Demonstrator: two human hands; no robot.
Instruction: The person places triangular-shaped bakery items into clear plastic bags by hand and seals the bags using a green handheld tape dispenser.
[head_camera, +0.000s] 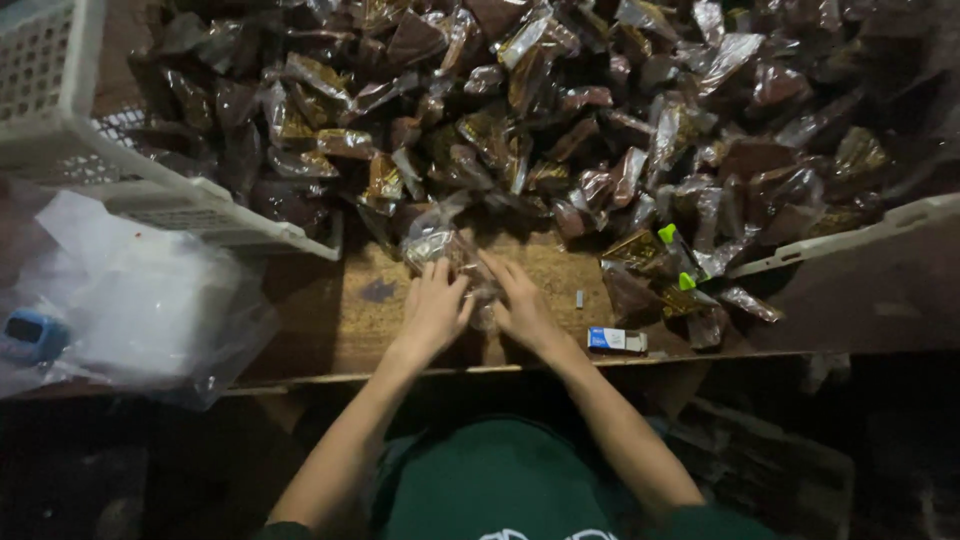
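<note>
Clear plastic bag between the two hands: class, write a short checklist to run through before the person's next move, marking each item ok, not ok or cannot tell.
1. Both hands on the clear plastic bag: left hand and right hand touch it: ok.
2. Bag's mouth open: cannot tell.
3. Bag's contents: blurred, cannot tell.
4. Pile of brown wrapped packets lies close behind the hands: ok.
5. Wooden board bare beside the hands: ok.
6. Small blue-and-white box apart from the right hand: ok.

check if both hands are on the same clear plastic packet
Yes, the left hand and the right hand both grip one clear plastic packet over the brown wooden table, in front of the pile of dark wrapped packets.
</note>
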